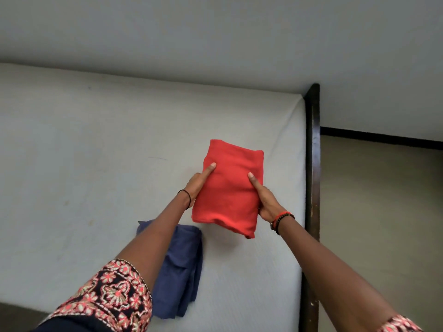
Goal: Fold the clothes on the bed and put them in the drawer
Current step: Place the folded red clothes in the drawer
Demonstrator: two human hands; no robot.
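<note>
From the head camera, both arms reach forward over a bed [72,164] covered in a pale, finely ribbed sheet. Between the hands is a red cloth [230,188], folded into a thick, neat rectangle with its long side pointing away from the person. The left hand [197,185] grips the cloth's left edge, its thumb laid straight along the top and its fingers hidden under the fabric. The right hand [263,200] grips the right edge the same way, thumb on top and fingers tucked out of sight below. The cloth sits over the right part of the bed, near its corner; whether its underside touches the sheet cannot be told. A thin black band [185,198] circles the left wrist, and red and dark bead bracelets [281,219] circle the right wrist. The left arm wears a dark sleeve [107,295] with a pink and cream flower pattern. Under that arm a blue cloth [182,271] lies folded on the bed, nearer the person than the red one and apart from it. A dark wooden bed frame [312,164] runs along the bed's right side, with a beige floor [383,212] beyond it and a plain grey wall [215,32] behind.
</note>
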